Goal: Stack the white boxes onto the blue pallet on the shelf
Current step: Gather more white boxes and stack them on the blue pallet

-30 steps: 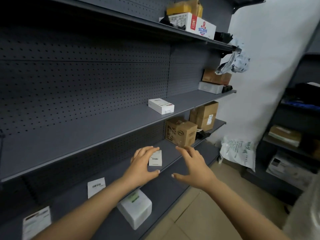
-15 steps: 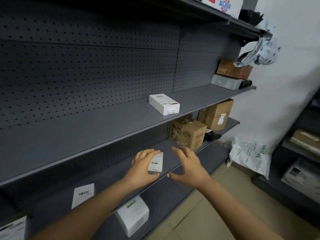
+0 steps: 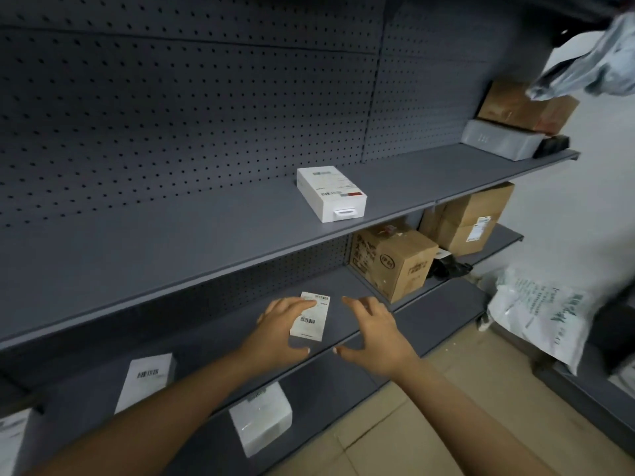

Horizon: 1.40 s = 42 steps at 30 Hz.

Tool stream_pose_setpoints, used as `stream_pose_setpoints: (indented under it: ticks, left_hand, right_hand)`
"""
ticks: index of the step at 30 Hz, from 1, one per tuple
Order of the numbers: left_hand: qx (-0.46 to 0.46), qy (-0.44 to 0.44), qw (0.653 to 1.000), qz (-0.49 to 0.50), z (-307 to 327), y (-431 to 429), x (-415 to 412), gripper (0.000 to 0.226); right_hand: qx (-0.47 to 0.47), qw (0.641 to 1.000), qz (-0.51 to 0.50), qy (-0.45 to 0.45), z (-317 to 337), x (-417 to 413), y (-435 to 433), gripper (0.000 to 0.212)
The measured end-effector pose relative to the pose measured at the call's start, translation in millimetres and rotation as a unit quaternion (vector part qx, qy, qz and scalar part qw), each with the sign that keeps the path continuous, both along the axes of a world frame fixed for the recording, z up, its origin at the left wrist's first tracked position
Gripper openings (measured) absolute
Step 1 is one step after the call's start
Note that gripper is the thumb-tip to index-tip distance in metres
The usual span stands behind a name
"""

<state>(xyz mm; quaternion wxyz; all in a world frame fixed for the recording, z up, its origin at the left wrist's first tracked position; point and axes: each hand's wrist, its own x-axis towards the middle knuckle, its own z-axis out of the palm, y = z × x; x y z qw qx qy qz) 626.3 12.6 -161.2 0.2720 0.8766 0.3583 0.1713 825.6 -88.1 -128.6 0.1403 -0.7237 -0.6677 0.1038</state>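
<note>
Resting its nearly straight fingers on a small white box (image 3: 311,319) that lies on the lower shelf (image 3: 336,283), the left hand (image 3: 280,333) touches it, while the right hand (image 3: 374,333) hovers just beside, spread wide and holding nothing.

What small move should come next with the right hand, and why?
The left hand rests on the box on the shelf; the right hand hovers open beside it, apart. Probably bring the right hand onto its free edge next, so both can lift it.
</note>
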Motion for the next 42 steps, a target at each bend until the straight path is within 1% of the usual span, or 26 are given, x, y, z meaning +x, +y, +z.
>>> stream_pose_setpoints:
  ticks: [8,11,17,20,24,27,30,34,37,40,42]
  left_hand:
    - [-0.037,0.018,0.994,0.104,-41.2,7.3,42.2,0.083]
    - [-0.055,0.048,0.99,0.121,-62.9,12.3,56.3,0.084]
    - [-0.08,0.12,0.981,0.127,-129.2,52.6,62.8,0.087]
    - [-0.106,0.145,0.977,0.118,-171.9,83.8,61.8,0.089]
    - [-0.132,0.122,0.972,0.151,-216.1,127.8,74.5,0.088]
    - [-0.156,0.119,0.967,0.161,-246.4,151.2,86.1,0.091]
    - [-0.177,0.123,0.962,0.166,-274.3,167.1,94.8,0.096]
    - [-0.178,0.1,0.962,0.184,-292.2,168.8,109.0,0.088]
    - [-0.195,0.039,0.958,0.206,-296.0,162.6,115.0,0.084]
    - [-0.211,-0.033,0.95,0.225,-284.9,151.9,118.4,0.076]
    - [-0.218,-0.077,0.943,0.239,-276.1,140.7,118.6,0.074]
  right_hand:
    - [-0.031,0.994,0.099,0.019,-34.3,56.0,46.8,0.087]
    - [-0.045,0.991,0.116,0.042,-57.9,75.0,63.3,0.087]
    - [-0.104,0.987,0.096,0.078,-139.3,89.8,110.2,0.085]
    - [-0.151,0.983,0.089,0.06,-185.3,91.7,138.2,0.085]
    - [-0.197,0.977,0.061,0.058,-236.9,94.7,177.9,0.089]
    - [-0.207,0.975,0.049,0.069,-265.7,93.4,201.8,0.089]
    - [-0.206,0.976,0.042,0.061,-289.2,92.5,220.8,0.095]
    - [-0.217,0.972,0.041,0.08,-305.5,94.2,232.9,0.1]
    - [-0.213,0.969,0.046,0.118,-305.5,96.7,234.4,0.098]
    - [-0.201,0.957,0.057,0.202,-297.2,101.9,229.1,0.095]
    - [-0.187,0.953,0.07,0.227,-289.1,105.4,223.6,0.091]
